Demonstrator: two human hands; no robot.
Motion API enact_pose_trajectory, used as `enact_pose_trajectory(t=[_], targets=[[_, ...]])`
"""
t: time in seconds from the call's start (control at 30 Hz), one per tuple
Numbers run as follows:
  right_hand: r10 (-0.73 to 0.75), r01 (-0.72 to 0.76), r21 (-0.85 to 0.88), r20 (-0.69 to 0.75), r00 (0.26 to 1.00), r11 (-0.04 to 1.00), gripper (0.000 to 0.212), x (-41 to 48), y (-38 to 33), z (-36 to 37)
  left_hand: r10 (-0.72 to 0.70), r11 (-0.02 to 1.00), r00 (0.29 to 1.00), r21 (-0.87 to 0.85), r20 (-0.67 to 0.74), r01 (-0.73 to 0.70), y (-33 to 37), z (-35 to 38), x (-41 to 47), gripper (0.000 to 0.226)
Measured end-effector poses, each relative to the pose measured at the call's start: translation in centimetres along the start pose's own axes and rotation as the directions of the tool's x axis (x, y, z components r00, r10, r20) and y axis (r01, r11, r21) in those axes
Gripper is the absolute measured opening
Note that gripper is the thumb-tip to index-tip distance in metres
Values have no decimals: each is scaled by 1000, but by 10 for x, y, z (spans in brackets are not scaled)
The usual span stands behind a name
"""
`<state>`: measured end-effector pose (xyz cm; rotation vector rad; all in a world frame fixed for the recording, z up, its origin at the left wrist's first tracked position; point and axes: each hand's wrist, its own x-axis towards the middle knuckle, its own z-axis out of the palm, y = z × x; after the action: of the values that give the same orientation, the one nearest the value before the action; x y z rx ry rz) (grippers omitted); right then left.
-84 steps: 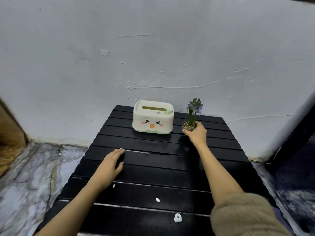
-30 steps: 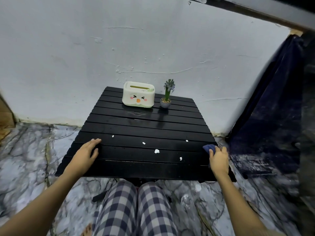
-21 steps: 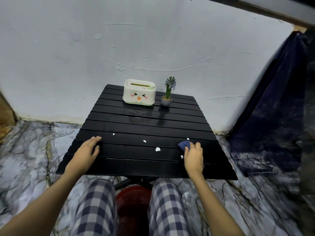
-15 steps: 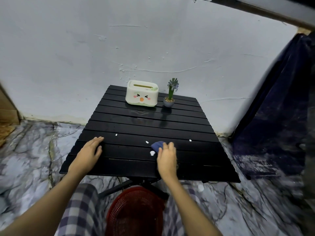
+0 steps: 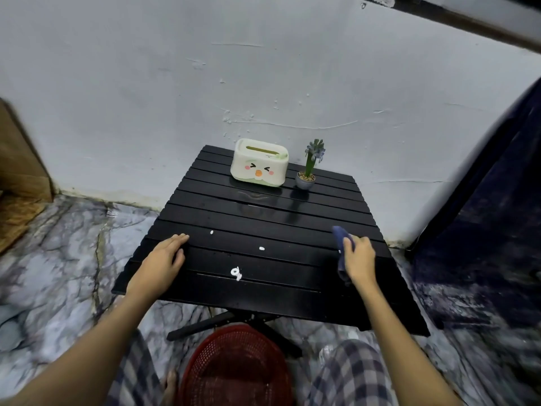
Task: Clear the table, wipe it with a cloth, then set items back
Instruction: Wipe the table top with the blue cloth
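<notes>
Single head-worn wide-angle view, looking forward and down over a small table

The camera sits above the near edge of the black slatted table [image 5: 263, 218], close enough that both forearms enter from the bottom corners and the person's checked trouser legs [image 5: 351, 373] and a red basket [image 5: 234, 367] fill the lower edge. It faces the pale wall [image 5: 205, 83] behind the table, whose far end lies at mid-frame. Straight lines bow toward the borders, and marbled floor [image 5: 58, 259] shows on both sides. There is no second view to share the scene with
</notes>
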<state>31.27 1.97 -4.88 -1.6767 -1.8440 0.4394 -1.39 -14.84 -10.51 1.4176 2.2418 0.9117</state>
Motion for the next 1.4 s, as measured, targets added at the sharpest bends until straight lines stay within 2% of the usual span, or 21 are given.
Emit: enact_pose_trajectory(t=[0.1, 0.2, 0.27, 0.37, 0.53, 0.63, 0.77, 0.93, 1.07, 1.2, 1.4], targets=[[129, -135, -163, -48, 991, 977, 28, 23, 50, -17, -1, 1000, 1000, -8, -12, 1, 0, 1, 1, 41], [182, -197, -213, -88, 979, 957, 29, 21, 57, -2, -4, 1000, 1000, -1, -21, 4, -1, 3, 1, 40], [130, -138, -205, -50, 990, 969, 29, 17, 41, 16, -3, 1000, 1000, 5, -23, 3, -2, 3, 2, 40], [19, -14, -102, 50, 999, 995, 27, 8, 3, 48, -11, 1000, 1000, 8, -20, 11, -3, 3, 2, 40], [-175, 163, 72, 205, 963, 984, 27, -20, -58, 90, -10, 1000, 1000, 13, -20, 10, -2, 2, 2, 40], [-239, 194, 172, 300, 924, 966, 28, -31, -82, 101, -5, 1000, 1000, 7, -17, 5, -1, 2, 1, 40], [-300, 223, 223, 422, 855, 949, 28, -37, -95, 106, -9, 1000, 1000, -1, -19, 9, 1, 0, -1, 40], [-369, 272, 250, 577, 729, 929, 30, -41, -99, 99, -13, 1000, 1000, -7, -19, 13, 2, 0, -1, 40], [-389, 285, 265, 630, 672, 921, 29, -49, -98, 94, -21, 1000, 999, -8, -26, 21, 2, 0, -2, 39], [-405, 303, 274, 706, 581, 913, 26, -64, -96, 87, -22, 1000, 999, -3, -30, 22, 2, 0, -1, 39], [-451, 373, 285, 734, 507, 883, 27, -84, -95, 68, -21, 1000, 999, -3, -27, 21, 3, 0, -2, 40]])
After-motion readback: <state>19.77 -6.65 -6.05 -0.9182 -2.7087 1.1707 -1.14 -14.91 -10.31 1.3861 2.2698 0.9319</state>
